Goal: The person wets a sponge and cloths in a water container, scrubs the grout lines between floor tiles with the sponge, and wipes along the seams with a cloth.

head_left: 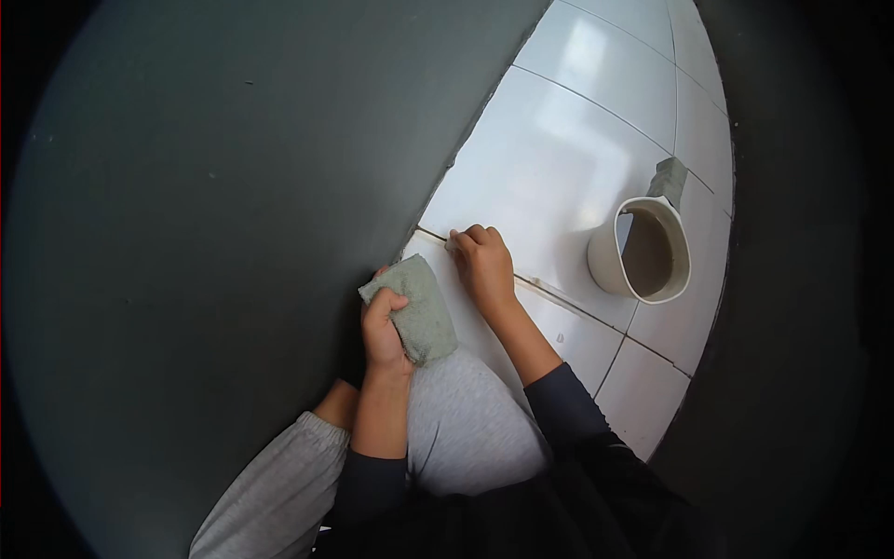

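Observation:
My left hand [380, 334] is closed round a flat, grey-green sponge [425, 312], with the thumb over its near face. The sponge is held up above my grey-trousered leg, close to the edge of the white tiles. My right hand [486, 268] is on the white tiled surface [545, 158], fingers curled in a pinch at a dark joint line [434, 235] between tiles. Something small and greyish shows at its fingertips, too little to name.
To the right, a white mug-like container [607, 259] with a grey-wrapped handle [667, 181] stands on the tiles, holding murky brown liquid [649, 261]. A dark grey surface [233, 186] borders the tiles on the left. Small white bits [533, 280] lie along the joint.

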Motion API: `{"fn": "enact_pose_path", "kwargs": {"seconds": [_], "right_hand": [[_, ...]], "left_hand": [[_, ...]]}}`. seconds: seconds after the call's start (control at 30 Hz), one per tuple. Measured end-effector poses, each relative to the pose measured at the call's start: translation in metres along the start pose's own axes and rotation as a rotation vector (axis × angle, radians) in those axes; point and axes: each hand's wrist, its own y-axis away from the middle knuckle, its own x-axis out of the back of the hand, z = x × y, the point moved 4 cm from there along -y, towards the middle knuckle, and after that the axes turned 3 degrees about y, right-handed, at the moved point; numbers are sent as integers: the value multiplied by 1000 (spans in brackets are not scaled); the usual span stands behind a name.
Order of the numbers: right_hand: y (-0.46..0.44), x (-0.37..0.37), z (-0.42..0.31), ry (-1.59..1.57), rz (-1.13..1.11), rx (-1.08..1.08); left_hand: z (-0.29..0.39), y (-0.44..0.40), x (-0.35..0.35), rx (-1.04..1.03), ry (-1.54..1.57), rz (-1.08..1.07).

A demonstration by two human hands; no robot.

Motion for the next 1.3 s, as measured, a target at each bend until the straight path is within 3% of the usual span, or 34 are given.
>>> {"fn": "enact_pose_path", "kwargs": {"seconds": [0.13,0.43,0.67,0.83,1.07,1.3], "right_hand": [[-33,-36,-25,48,-36,53],[11,11,11,5,-68,-30],[-31,-33,-24,7,-42,65],[4,12,8,11,-107,-10],[59,75,46,102,-7,-116],[-6,-2,-3,10,-58,33]], "left_hand": [[2,-1,7,25,16,-27],[-3,-5,10,-3,73,-19],[3,-1,7,29,0,-21],[4,2,2,-15,-7,-10],[0,1,-2,-25,-18,-26],[4,2,-5,-36,-46,-8]]}}
